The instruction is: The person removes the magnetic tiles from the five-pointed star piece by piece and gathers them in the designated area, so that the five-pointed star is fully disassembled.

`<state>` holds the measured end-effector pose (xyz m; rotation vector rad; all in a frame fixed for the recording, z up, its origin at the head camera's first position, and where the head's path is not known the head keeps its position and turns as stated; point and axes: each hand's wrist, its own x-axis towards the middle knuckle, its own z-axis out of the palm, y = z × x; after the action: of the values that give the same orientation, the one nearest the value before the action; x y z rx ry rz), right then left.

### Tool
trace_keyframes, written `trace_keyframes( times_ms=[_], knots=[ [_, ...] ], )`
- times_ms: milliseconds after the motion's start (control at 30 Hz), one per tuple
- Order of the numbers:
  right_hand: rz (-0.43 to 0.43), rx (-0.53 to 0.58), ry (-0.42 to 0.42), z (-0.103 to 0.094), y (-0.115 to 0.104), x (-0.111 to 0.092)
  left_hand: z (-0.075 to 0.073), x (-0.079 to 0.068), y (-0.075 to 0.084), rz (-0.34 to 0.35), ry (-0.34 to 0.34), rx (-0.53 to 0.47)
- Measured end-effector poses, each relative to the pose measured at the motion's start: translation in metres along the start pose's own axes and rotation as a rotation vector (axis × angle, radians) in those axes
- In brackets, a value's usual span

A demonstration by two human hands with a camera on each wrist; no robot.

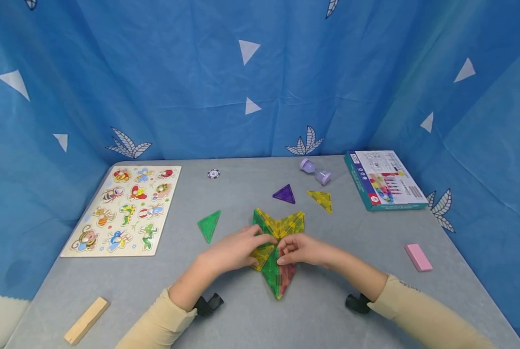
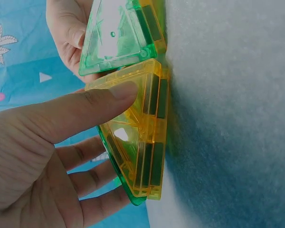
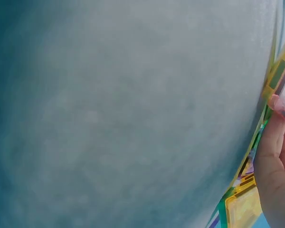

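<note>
Translucent magnetic tiles form a star-like raised shape with yellow points [image 1: 291, 223] at the back and a green tile [image 1: 270, 273] and red tile [image 1: 287, 277] at the front. My left hand [image 1: 238, 249] pinches a yellow magnetic tile [image 2: 147, 121] on the left side, its thumb flat on the face and fingers behind a green tile. My right hand [image 1: 305, 249] has its fingers curled at the top of the front green and red pair, pinching there. In the right wrist view, fingertips meet the red tile's corner at the right edge.
Loose green [image 1: 209, 226], purple [image 1: 285, 194] and yellow [image 1: 322, 199] triangle tiles lie around the shape. An insect puzzle board [image 1: 126, 194] sits left, a wooden block [image 1: 86, 320] front left. Rightward are a boxed set [image 1: 384, 180], pink block [image 1: 418, 257] and purple sand timer [image 1: 315, 171]. A poker chip [image 1: 213, 173] lies behind.
</note>
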<state>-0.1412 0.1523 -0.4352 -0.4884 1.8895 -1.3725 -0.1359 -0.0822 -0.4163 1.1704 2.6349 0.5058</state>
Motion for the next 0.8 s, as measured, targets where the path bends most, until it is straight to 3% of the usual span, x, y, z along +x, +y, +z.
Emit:
trace_keyframes(
  times_ms=[400, 800],
  knots=[
    [-0.105, -0.028, -0.031, -0.003, -0.002, -0.008, -0.001, -0.003, 0.004, -0.011, 0.014, 0.012],
    [-0.235, -0.097, -0.035, -0.017, -0.029, -0.03, 0.0, -0.006, -0.001, -0.032, 0.046, -0.055]
  ],
)
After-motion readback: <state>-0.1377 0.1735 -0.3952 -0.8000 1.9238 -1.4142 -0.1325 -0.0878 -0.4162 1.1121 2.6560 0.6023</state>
